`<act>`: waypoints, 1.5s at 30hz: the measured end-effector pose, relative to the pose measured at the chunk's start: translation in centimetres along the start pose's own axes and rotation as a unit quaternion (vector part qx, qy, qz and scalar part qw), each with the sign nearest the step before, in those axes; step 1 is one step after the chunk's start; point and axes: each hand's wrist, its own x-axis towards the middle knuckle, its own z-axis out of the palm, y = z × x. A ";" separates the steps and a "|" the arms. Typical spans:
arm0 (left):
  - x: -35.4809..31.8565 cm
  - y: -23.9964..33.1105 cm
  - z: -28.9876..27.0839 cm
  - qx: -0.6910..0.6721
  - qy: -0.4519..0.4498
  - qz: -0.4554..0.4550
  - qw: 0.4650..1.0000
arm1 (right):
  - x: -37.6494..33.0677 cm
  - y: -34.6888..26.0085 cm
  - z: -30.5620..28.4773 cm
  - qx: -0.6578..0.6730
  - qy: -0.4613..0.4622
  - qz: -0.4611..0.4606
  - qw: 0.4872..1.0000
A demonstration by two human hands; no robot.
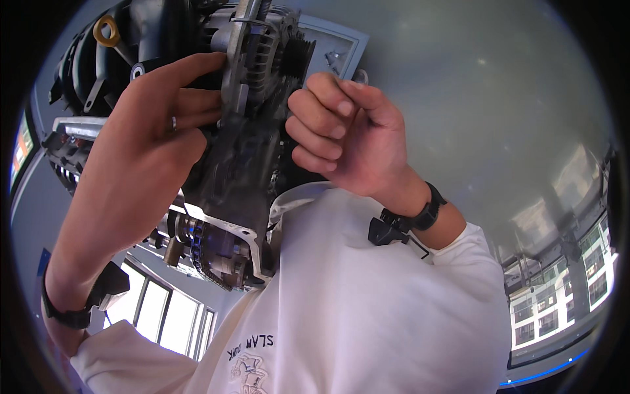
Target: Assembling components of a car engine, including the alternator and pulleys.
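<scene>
My left hand reaches from the left to a grey metal bracket on an engine. Its upper fingers are stretched out and apart, with the tips against the bracket's left edge; nothing loose shows in them. Right of the engine, my right hand is raised with its fingers curled in and the thumb pressed near the index finger. Whatever is in that pinch, if anything, is hidden. Between the hands are a finned alternator and its black ribbed pulley. Below them, the dark engine front is slightly blurred.
A yellow dipstick ring stands out beside the black intake pipes at upper left. Lower down, a chain runs by a pale metal flange. Windows show at lower left; my white sweatshirt fills the lower middle.
</scene>
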 end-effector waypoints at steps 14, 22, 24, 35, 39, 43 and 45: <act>0.0 0.6 0.2 0.012 0.003 -0.007 1.000 | 1.5 2.5 -2.1 -0.807 0.065 -0.165 0.564; 0.0 0.4 0.3 0.005 0.009 0.003 1.000 | 1.4 3.1 -1.4 -0.699 0.163 -0.024 0.696; 0.0 0.5 0.2 0.005 0.010 -0.006 1.000 | 1.3 3.2 -1.5 -0.774 0.119 -0.111 0.612; 0.3 -0.1 0.1 0.044 0.021 0.025 0.999 | 2.0 2.4 -1.2 -0.813 0.071 -0.156 0.557; 0.5 -0.2 -0.1 0.047 0.013 0.028 0.998 | 2.1 2.2 -1.0 -0.700 0.167 -0.023 0.694; 0.3 0.0 0.0 0.022 0.016 0.025 0.999 | 2.3 2.9 -1.0 -0.767 0.113 -0.219 0.593; 0.3 0.1 0.1 0.048 0.020 0.014 0.999 | 2.2 3.1 -1.0 -0.770 0.117 -0.199 0.595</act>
